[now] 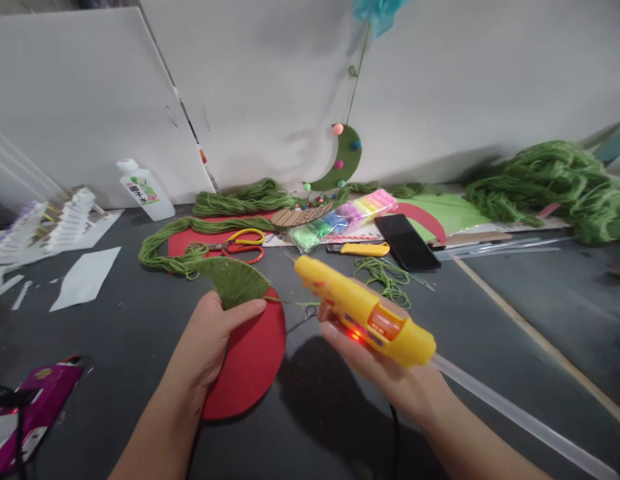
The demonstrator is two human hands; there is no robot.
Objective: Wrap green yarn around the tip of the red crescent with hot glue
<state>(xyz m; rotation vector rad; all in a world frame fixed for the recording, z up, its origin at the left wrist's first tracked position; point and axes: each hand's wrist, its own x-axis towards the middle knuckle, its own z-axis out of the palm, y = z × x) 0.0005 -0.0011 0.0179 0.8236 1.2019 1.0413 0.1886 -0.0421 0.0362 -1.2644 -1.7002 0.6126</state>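
Observation:
My left hand (215, 327) is closed round a red felt disc (257, 363) and a green felt leaf shape (235, 280) at its top, the thumb lying across both. A thin green yarn strand runs right from under the thumb. In my right hand (385, 380) is a yellow hot glue gun (360, 303), its nozzle pointing up and left, apart from the felt. A small red light glows on the gun. From its rear a long clear glue stick (520, 413) sticks out to the lower right.
Behind the hands lie scissors (235, 248), a yellow utility knife (365, 249), a black phone (407, 241) and bagged coloured pompoms (345, 217). Green yarn (535, 183) is heaped at right. A white bottle (145, 190) stands back left. A green crescent (347, 157) hangs by the wall.

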